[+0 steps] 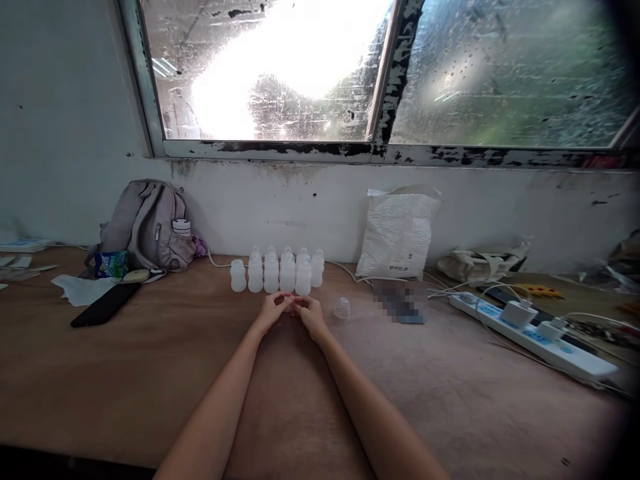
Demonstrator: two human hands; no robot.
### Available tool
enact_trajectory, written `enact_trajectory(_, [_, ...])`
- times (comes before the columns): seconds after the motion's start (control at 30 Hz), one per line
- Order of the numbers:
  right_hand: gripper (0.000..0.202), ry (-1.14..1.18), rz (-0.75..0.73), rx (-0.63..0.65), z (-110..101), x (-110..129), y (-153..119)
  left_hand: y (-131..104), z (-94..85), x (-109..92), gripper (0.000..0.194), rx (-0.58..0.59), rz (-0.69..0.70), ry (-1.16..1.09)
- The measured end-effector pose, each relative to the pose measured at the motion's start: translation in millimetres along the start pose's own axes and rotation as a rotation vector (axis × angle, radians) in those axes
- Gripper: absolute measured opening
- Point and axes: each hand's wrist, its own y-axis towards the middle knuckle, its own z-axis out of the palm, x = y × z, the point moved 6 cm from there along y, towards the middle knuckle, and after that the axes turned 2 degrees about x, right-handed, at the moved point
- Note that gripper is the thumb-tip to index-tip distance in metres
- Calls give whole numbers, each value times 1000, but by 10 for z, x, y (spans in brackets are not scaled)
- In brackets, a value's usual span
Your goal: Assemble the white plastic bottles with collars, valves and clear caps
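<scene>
My left hand [274, 309] and my right hand [309, 313] meet at the middle of the table, fingertips pinched together around something small that I cannot make out. Right behind them stand several frosted white bottles [271, 272] in a cluster, most with a narrow top. The leftmost bottle [239, 277] is shorter, with a flat, wide top. A clear dome-shaped cap [342, 308] lies on the table just right of my right hand.
On the brown table [150, 373] are a black phone [106, 305], a tissue [85, 288] and a grey backpack [150, 227] at left. A white plastic package [397, 233] leans on the wall. A power strip [535, 337] with chargers and cables lies at right.
</scene>
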Motion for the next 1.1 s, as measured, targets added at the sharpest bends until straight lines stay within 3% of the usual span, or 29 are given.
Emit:
enact_trajectory(0.33, [31,50,12,102,48,46,-37,45,-48,80,28,-91,-34,31])
enact_trajectory(0.53, [36,0,-13,44,-11,42,-20,86,-170,173,25,-213,-36,177])
enact_trajectory(0.7, [29,-178,-69,-49,-75,36,4,60,-350,159,21,-342,0,336])
enact_trajectory(0.83, [19,-391,-151,-92,-62,83,-15,45,-321,103,28,-281,64,420])
enact_trajectory(0.97, [31,-537,-232,-26,38,111,-40,33,-293,113,28,-225,57,516])
enact_trajectory(1.1, [43,-603,-295,86,133,104,-52,-40,-507,156,27,-327,-45,646])
